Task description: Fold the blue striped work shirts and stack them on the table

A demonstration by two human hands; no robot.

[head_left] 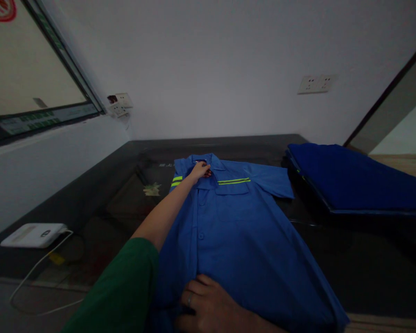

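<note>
A blue short-sleeved work shirt [235, 240] with yellow-green stripes lies front up on a dark table, its collar at the far end. My left hand [201, 171] reaches up to the collar, fingers pinched on the edge of the shirt's front opening. Close to me, my right hand [204, 303], with a ring on one finger, has its fingers curled on the lower front edge. Between the two hands runs the button strip, where one button shows. A flapped chest pocket sits under the stripe. My left arm covers part of the shirt's left side.
On the right lies a dark blue padded board [360, 178]. A white power bank [34, 235] with a cable is at the table's left. Scraps of pale tape [152, 189] stick to the dark tabletop [104, 203]. A wall with sockets [315, 84] closes the back.
</note>
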